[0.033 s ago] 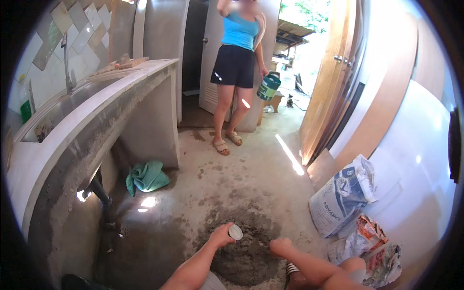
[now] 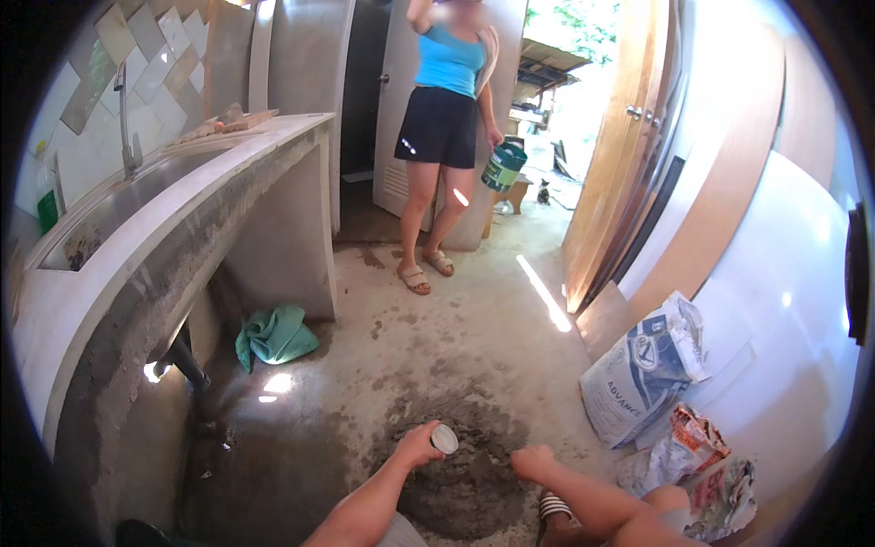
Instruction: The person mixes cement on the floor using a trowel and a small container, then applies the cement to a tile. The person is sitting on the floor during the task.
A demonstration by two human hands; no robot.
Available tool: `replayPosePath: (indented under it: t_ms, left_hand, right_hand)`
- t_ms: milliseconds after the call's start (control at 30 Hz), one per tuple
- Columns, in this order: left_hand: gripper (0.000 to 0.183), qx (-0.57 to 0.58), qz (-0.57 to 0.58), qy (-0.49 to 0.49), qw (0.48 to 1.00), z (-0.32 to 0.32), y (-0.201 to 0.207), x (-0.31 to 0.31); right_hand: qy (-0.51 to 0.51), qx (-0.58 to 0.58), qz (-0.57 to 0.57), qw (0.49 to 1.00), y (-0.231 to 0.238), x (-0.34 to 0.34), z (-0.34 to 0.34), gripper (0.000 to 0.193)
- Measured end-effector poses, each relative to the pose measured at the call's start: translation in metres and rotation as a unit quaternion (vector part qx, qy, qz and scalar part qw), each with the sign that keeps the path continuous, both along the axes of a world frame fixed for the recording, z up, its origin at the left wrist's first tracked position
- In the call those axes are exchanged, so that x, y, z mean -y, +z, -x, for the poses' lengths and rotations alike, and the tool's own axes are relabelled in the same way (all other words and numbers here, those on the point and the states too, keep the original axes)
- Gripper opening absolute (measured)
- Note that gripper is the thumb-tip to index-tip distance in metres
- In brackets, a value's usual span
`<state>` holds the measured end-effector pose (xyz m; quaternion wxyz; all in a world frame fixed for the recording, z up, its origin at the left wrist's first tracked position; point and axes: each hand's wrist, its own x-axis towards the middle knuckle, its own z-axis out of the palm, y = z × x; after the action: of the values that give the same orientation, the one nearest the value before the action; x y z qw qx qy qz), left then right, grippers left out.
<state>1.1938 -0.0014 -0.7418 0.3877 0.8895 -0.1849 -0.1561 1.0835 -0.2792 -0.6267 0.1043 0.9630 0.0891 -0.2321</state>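
Observation:
My left hand (image 2: 416, 446) is closed around a small round container (image 2: 444, 439) with a pale round face and a dark rim, tilted above a heap of wet grey mortar (image 2: 463, 500) on the floor. Over the heap's right side is my right hand (image 2: 531, 463), its fingers curled into a fist. Whatever may be in that fist is hidden. Both forearms reach in from the lower edge, and a striped sandal (image 2: 552, 504) shows beside the mortar, under my right forearm.
A person in a blue top (image 2: 450, 60) stands ahead, holding a green bucket (image 2: 504, 167). To the left runs a concrete counter (image 2: 305, 132) with a sink (image 2: 137, 196); a green cloth (image 2: 276, 335) lies below. Cement bags (image 2: 638, 374) lean at right, near a wooden door (image 2: 612, 137).

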Motion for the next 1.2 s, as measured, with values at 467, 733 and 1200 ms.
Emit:
replayPosePath:
  t_ms: [467,733,1200]
  left_hand:
    - [0.1,-0.05,0.065,0.025,0.996,0.018,0.056,0.043]
    - [0.075,0.066,0.087,0.061,0.992,0.039,0.056,0.019]
    - [0.084,0.003,0.038,0.126,0.991,0.081,0.105,0.018]
  right_hand:
    - [-0.058,0.105,0.035,0.992,0.075,0.045,0.049,0.025]
    - [-0.03,0.017,-0.045,0.998,-0.008,0.067,0.005,0.021]
    - [-0.05,-0.152,-0.12,0.98,-0.018,0.075,-0.063,0.042]
